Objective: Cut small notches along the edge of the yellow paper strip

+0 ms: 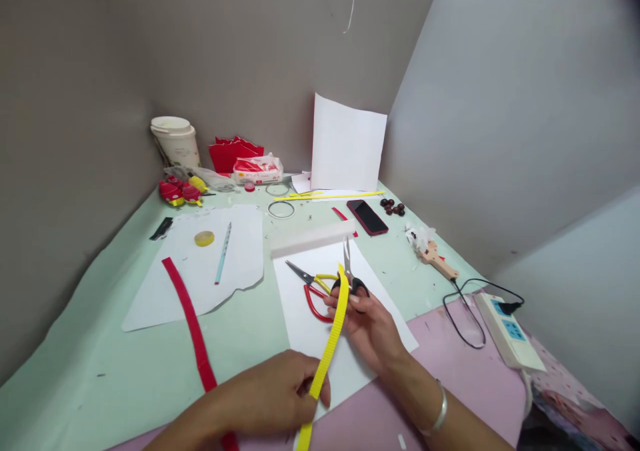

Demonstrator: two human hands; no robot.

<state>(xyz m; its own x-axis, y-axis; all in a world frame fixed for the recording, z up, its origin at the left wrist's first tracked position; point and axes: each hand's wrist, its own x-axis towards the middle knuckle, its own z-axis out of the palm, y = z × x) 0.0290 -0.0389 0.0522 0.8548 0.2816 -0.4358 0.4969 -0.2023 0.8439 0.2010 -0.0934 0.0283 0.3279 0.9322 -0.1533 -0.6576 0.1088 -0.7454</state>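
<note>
My left hand (pixel 270 394) pinches the lower part of a long yellow corrugated paper strip (pixel 331 334) near the table's front edge. My right hand (pixel 367 324) holds black-handled scissors (pixel 350 274), blades pointing up and away, and its fingers also touch the strip's upper end. A second pair of scissors with red and yellow handles (pixel 311 288) lies on a white sheet (pixel 305 324) just left of my right hand.
A red corrugated strip (pixel 193 331) lies on the green table cover. Further back are a pencil (pixel 223 253), tape roll (pixel 204 238), white foam bar (pixel 313 238), phone (pixel 367 217), paper cup (pixel 175 141), wire rings and red craft pieces. A power strip (pixel 507 331) sits at right.
</note>
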